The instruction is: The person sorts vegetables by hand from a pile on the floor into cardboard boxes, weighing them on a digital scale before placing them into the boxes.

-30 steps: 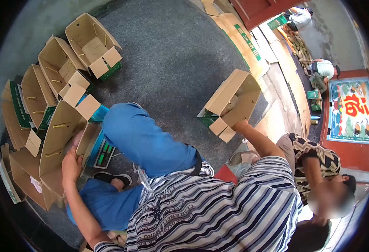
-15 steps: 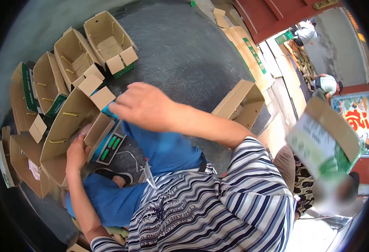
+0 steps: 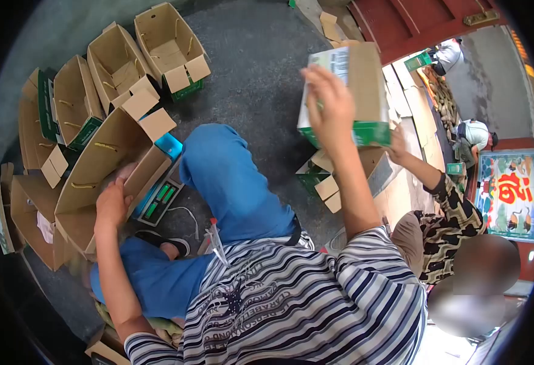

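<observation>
A: Entry, head view. Where is the box in hand?

B: A folded cardboard box (image 3: 352,91), white and brown with a green band along its lower edge, is raised in the air above the grey ground, in front of the wearer's right knee. The right hand (image 3: 331,106) grasps it at its left side, fingers wrapped onto the printed face, arm stretched forward.

A: Left hand?

B: The left hand (image 3: 111,204) lies on the rim of an open carton (image 3: 96,176) tilted on its side. Fingers curl over the edge; it grips the cardboard wall. Yellow strap handles show inside.

A: Just beside that carton?

B: A blue scale with a green display (image 3: 160,198), partly under the carton's flap and touching the wearer's blue trouser leg.

A: Further out?

B: A curved row of open cartons (image 3: 121,67) runs from lower left to top centre. Below the raised box another open carton (image 3: 346,173) sits on the ground, and a co-worker's hand (image 3: 397,143) in a patterned sleeve reaches to its far wall. Flat cardboard sheets (image 3: 413,128) lie by the red door.
</observation>
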Available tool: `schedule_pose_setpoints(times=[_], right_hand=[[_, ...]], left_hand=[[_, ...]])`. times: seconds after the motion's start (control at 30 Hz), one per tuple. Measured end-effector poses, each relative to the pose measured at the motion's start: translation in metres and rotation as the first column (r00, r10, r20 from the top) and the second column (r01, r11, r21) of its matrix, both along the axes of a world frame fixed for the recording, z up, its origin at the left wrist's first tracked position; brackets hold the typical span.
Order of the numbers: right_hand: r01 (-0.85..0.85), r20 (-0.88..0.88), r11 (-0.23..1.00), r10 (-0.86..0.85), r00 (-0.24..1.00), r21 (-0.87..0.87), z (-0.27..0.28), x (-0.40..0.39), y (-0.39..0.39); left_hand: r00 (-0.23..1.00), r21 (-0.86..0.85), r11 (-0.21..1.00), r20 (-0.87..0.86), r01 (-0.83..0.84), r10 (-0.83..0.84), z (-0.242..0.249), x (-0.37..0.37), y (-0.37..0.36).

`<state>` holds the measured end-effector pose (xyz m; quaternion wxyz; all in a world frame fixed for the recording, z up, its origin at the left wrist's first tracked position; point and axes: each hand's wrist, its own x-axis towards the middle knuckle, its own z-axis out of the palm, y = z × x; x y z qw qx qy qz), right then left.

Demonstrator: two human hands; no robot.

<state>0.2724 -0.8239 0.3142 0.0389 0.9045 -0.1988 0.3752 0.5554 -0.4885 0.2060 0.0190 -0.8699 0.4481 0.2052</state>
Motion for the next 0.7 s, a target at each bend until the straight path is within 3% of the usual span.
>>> schedule_pose_setpoints(times=[0.1,0.2,0.23,0.27,0.33,0.37,0.43,0.7], right_hand=[[0.347,-0.084,0.920,-0.366,0.927,-0.183,-0.040,-0.041,-0.053],[0.550,-0.306,0.827,-0.557,0.772,-0.119,-0.120,-0.082,-0.084],[0.607,-0.479,0.777,-0.473,0.739,0.169,-0.150,-0.090,-0.087],[0.672,-0.630,0.639,-0.356,0.690,0.375,-0.169,-0.090,-0.084],[0.741,-0.728,0.432,-0.237,0.644,0.515,-0.197,-0.088,-0.061],[0.782,-0.804,0.435,-0.190,0.564,0.446,-0.207,-0.086,-0.050],[0.767,-0.817,0.492,-0.173,0.550,0.412,-0.223,-0.086,-0.029],[0.680,-0.676,0.564,-0.268,0.687,0.467,-0.218,-0.066,-0.025]], left_hand=[[1.000,-0.004,1.000,0.005,0.001,-0.001,0.000,-0.001,0.000],[1.000,-0.008,1.000,0.003,0.005,-0.005,0.000,0.000,-0.001],[1.000,-0.013,1.000,0.001,0.004,-0.004,0.000,0.000,-0.001],[1.000,-0.017,1.000,-0.002,0.005,-0.005,0.001,0.000,-0.001],[1.000,-0.033,0.999,-0.012,0.004,-0.005,0.001,-0.001,0.000],[1.000,-0.047,0.999,-0.015,-0.001,0.000,-0.001,-0.001,0.002],[1.000,-0.042,0.999,-0.021,-0.019,0.018,0.001,-0.001,0.002],[0.996,0.019,0.998,-0.064,-0.056,0.057,0.009,-0.002,-0.006]])
